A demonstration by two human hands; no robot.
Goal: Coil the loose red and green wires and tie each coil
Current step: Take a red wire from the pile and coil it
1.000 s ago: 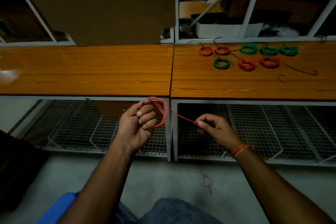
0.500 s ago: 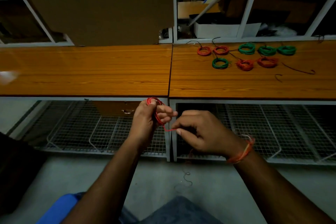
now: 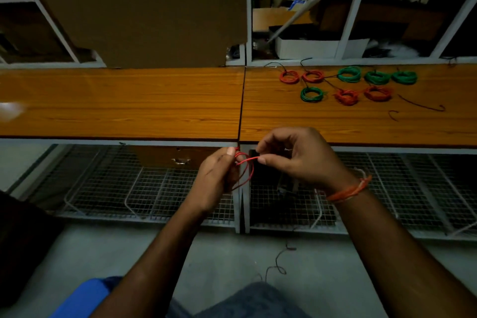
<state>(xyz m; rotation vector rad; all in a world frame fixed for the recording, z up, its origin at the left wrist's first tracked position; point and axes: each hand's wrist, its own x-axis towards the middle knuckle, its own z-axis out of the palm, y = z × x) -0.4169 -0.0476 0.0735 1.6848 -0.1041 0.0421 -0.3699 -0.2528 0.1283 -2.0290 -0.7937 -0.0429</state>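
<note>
Both hands [image 3: 260,162] on a red wire coil [image 3: 245,166] below the bench edge [image 3: 154,138]

Both forearms are bare, with no sleeves showing. The left hand [image 3: 215,175] wears nothing. Just behind the right hand [image 3: 300,160], 1 orange thread band [image 3: 348,190] circles the wrist, with a paler strand running beside it. Below the arms, grey-blue trousers [image 3: 255,301] cover the lap.

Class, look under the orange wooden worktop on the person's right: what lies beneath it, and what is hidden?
Under the orange wooden worktop sits a white wire-mesh shelf with raised wire dividers. A dark object rests on it, too dim to identify. The right hand covers part of the shelf.
</note>
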